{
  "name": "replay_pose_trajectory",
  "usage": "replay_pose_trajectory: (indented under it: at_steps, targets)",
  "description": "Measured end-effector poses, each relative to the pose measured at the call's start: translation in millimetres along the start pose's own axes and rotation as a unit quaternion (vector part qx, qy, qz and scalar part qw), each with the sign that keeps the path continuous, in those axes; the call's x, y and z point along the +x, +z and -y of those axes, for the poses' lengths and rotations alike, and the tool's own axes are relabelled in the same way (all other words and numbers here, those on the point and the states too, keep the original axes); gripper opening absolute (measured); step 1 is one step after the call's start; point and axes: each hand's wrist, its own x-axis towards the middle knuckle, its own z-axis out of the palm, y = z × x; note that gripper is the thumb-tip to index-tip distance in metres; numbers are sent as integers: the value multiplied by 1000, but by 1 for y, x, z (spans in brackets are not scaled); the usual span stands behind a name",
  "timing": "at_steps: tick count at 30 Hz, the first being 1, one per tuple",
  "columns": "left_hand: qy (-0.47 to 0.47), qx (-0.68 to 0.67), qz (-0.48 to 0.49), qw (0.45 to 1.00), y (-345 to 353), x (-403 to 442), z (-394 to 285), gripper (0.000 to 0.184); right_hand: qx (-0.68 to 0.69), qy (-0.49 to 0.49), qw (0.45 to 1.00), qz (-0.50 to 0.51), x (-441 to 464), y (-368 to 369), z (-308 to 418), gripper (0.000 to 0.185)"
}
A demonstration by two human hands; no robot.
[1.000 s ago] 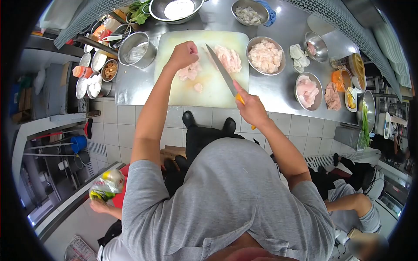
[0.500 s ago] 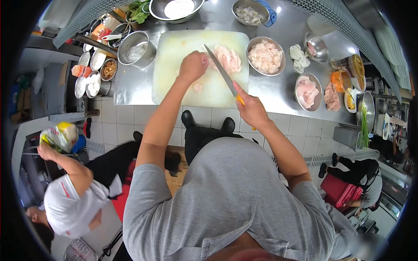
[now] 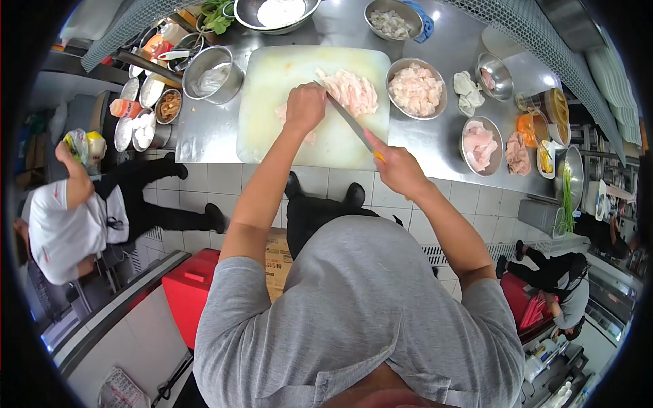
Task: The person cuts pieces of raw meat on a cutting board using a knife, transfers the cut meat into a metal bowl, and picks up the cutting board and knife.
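My right hand (image 3: pixel 401 170) grips the yellow handle of a knife (image 3: pixel 350 122), whose long blade slants up and left across the white cutting board (image 3: pixel 265 75). Close to the blade's tip, my left hand (image 3: pixel 306 107) is closed and low over the board, its fingertips hidden. Bits of pale raw meat (image 3: pixel 281 112) show at the edge of that hand. Just beyond the blade lies a pile of sliced pale raw meat (image 3: pixel 350 92). A metal bowl of cut meat (image 3: pixel 415 90) stands right of the board.
More bowls stand on the steel counter (image 3: pixel 204 136): one with larger meat pieces (image 3: pixel 480 144), a deep pot (image 3: pixel 214 75), and a bowl of greyish pieces (image 3: pixel 389 24). A crumpled white cloth (image 3: pixel 468 93) lies on the right. A co-worker (image 3: pixel 68 224) walks at the left holding a bag.
My left hand has moved slightly down, now covering some of the small meat pieces. The knife has shifted slightly lower. The co-worker at the left has moved farther away.
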Motion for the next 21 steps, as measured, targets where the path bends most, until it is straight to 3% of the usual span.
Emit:
replay_pose_trajectory:
  at_steps: [6, 9, 11, 12, 16, 21]
  targets:
    - [14, 19, 9, 1000, 3, 3, -2, 9, 25, 19, 999, -6, 47, 21, 10, 72]
    - [-18, -62, -1, 998, -14, 1, 7, 13, 40, 25, 999, -18, 57, 11, 18, 73]
    - [-96, -181, -50, 978, -23, 3, 42, 19, 38, 17, 998, -44, 49, 9, 16, 74]
    - [-134, -183, -18, 974, -40, 3, 52, 23, 47, 25, 998, -38, 43, 6, 17, 74]
    - [-119, -59, 111, 985, -59, -8, 51, 33, 64, 25, 998, -2, 17, 8, 19, 72]
    - [-100, -15, 131, 986, -36, 1, 45, 27, 37, 49, 998, 18, 14, 21, 9, 72]
